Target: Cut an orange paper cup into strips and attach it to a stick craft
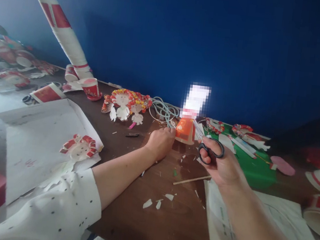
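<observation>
My left hand (pixel 160 141) is curled low over the brown table, its knuckles against or just beside the left edge of an orange paper cup (pixel 184 129). Its fingertips are turned away, so what they hold, if anything, is hidden. In my right hand (pixel 226 166) is a pair of scissors (pixel 200 135), fingers through the black handle loops and blades pointing up toward the cup's right side. A bright, pixelated upright rectangle (pixel 196 101) stands just above the cup. White paper scraps (pixel 147 203) and a thin wooden stick (pixel 190 180) lie nearer to me.
Paper dolls with red and yellow hair (pixel 123 104) lie beside coiled pale cable (pixel 164 109). Red-and-white cups (pixel 91 88) and a tall leaning stack of cups (pixel 70 46) stand left, against the blue wall. Green sheet (pixel 258 171) and white paper (pixel 279 210) lie right.
</observation>
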Available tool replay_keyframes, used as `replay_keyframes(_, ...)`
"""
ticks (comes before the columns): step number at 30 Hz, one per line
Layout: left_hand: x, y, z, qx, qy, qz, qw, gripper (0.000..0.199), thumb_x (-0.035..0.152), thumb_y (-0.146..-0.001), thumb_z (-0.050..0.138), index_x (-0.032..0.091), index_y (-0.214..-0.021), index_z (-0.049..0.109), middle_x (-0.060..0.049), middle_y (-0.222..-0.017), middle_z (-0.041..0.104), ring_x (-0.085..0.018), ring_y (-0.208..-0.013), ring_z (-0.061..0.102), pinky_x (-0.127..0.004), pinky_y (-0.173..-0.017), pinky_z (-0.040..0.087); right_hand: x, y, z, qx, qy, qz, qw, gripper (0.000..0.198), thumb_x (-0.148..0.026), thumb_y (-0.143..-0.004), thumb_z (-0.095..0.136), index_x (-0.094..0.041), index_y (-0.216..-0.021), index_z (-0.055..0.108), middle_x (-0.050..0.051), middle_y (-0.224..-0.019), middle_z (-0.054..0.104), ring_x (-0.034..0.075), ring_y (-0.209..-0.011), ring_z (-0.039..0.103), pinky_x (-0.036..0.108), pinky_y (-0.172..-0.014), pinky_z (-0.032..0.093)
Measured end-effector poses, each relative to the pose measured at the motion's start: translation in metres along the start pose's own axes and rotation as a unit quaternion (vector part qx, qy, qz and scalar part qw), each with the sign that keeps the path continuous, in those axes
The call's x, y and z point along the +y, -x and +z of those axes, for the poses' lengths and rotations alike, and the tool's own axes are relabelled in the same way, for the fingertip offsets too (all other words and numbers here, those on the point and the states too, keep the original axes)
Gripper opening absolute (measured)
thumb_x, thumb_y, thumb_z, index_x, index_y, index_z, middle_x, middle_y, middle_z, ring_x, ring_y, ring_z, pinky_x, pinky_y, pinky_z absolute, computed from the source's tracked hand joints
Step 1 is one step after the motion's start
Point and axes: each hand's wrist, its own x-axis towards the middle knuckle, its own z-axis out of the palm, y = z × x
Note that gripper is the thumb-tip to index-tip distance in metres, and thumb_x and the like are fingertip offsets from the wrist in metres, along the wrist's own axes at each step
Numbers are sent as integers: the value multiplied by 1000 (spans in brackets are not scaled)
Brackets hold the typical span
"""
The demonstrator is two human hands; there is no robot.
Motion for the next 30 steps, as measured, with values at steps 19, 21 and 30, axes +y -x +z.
replay_keyframes(19,-2,-1,-4,26,22,-39,999,24,29,-90,41,15,-94,60,-10,-91,69,-25,-84,67,-33,-67,50,15,-3,8,-32,105,-40,993,33,-43,-71,73,-17,-80,56,-3,-56,58,7,-45,50,16,-41,36)
replay_keyframes(21,-4,-2,-5,27,25,-52,998,24,29,-89,41,16,-95,60,-10,-92,69,-24,-85,67,-32,-68,49,19,-2,12,-41,100,-33,994,34,-44,-72,72,-17,-86,56,-2,-61,61,9,-49,54,18,-44,40)
replay_keyframes(30,-15,-8,-3,20,67,-127,989,32,36,-92,35,19,-93,63,-9,-86,71,-23,-82,68,-30,-68,46,35,11,24,-23,111,-61,992,41,-47,-67,75,-20,-90,54,-1,-65,63,13,-53,58,25,-48,45)
